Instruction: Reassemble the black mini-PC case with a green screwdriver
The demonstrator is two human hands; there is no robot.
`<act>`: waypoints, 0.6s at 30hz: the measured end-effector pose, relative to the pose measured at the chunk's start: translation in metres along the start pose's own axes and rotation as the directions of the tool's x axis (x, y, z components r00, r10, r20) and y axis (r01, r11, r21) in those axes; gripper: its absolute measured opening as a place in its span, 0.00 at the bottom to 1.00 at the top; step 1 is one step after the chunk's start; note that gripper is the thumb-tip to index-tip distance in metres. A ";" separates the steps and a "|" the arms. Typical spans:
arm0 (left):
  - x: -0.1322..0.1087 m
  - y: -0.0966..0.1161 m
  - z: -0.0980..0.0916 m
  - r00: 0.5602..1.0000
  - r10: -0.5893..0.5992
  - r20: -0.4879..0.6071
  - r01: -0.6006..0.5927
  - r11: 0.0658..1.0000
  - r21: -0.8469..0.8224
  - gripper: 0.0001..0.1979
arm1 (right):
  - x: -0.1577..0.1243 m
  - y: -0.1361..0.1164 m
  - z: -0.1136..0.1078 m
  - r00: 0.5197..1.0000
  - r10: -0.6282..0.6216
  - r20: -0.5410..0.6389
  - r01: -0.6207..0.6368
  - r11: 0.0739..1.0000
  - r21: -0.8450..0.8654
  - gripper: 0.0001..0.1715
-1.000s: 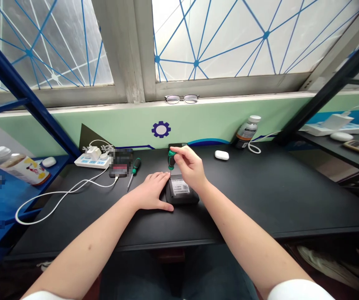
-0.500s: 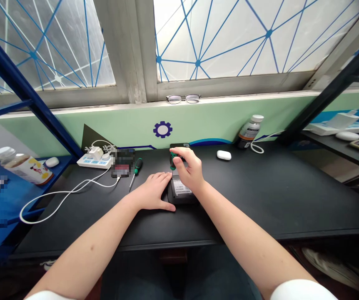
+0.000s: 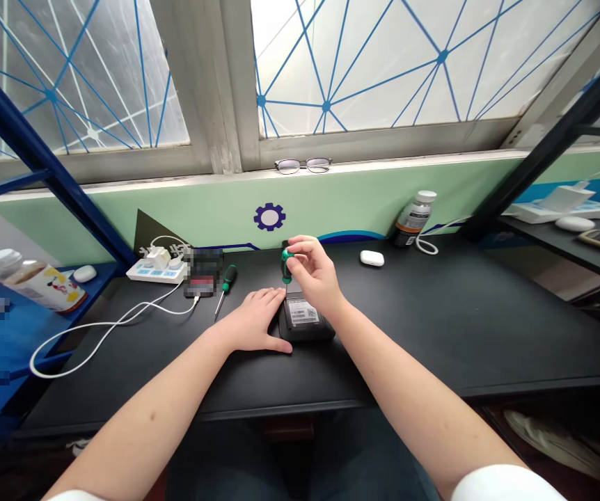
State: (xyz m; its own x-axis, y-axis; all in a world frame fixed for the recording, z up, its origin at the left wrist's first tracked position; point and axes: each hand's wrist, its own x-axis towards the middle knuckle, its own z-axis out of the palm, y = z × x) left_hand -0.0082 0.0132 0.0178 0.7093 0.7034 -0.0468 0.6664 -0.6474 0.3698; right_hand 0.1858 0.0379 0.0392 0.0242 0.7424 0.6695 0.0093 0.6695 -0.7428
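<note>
A: Hands, quick?
B: Left hand (image 3: 255,321) spread, thumb out wide, palm along the device's (image 3: 310,332) left side. Fingertips up near its far left corner, thumb by the near edge; probably bracing it against sliding.
A: Right?
B: Right hand (image 3: 319,278) pinches the green driver (image 3: 286,267) by its handle, thumb against fingertips. Light grip, suits fine twisting, I'd judge.
A: Why upright?
B: Likely so the shaft meets the casing square. It points down at the far left corner. Can't tell if the tip is seated; too small.
A: Device where?
B: Flat mid-desk (image 3: 425,334), partly under the right hand. Label (image 3: 303,312) up, so presumably turned underside-up for access from above.
A: Rest?
B: Second driver (image 3: 230,277) lies left, just beyond the left hand, handle pointing away; handy as a spare, maybe. Past it, a blurred dark thing (image 3: 204,263) with a white cable (image 3: 94,324) running into it, power strip (image 3: 156,273) beside. White case (image 3: 372,258) and bottle (image 3: 413,218) sit right, near the wall (image 3: 326,202). Glasses (image 3: 303,165) on the sill (image 3: 383,167), likely parked out of the way.
</note>
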 end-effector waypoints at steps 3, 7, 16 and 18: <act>0.000 0.002 -0.002 1.000 -0.015 0.011 0.015 1.000 0.007 0.60 | -0.001 -0.001 0.005 0.993 0.103 0.062 -0.110 0.986 0.128 0.20; 0.000 0.002 -0.002 1.000 -0.011 0.018 0.011 1.000 0.015 0.60 | -0.001 0.003 0.006 0.997 0.073 0.035 -0.076 0.991 0.114 0.20; 0.000 0.001 -0.001 1.000 -0.005 0.018 0.005 1.000 0.014 0.59 | -0.002 0.004 -0.002 0.996 -0.077 0.037 0.079 0.994 -0.071 0.10; 0.001 0.001 -0.001 1.000 0.008 -0.002 -0.008 1.000 -0.001 0.57 | -0.003 0.004 -0.001 0.995 -0.076 0.070 0.081 0.994 -0.074 0.12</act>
State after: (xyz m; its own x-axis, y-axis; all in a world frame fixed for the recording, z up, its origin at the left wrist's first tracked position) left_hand -0.0076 0.0135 0.0189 0.7141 0.6987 -0.0418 0.6605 -0.6528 0.3710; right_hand 0.1868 0.0379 0.0341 -0.0462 0.6891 0.7232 0.0850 0.7241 -0.6845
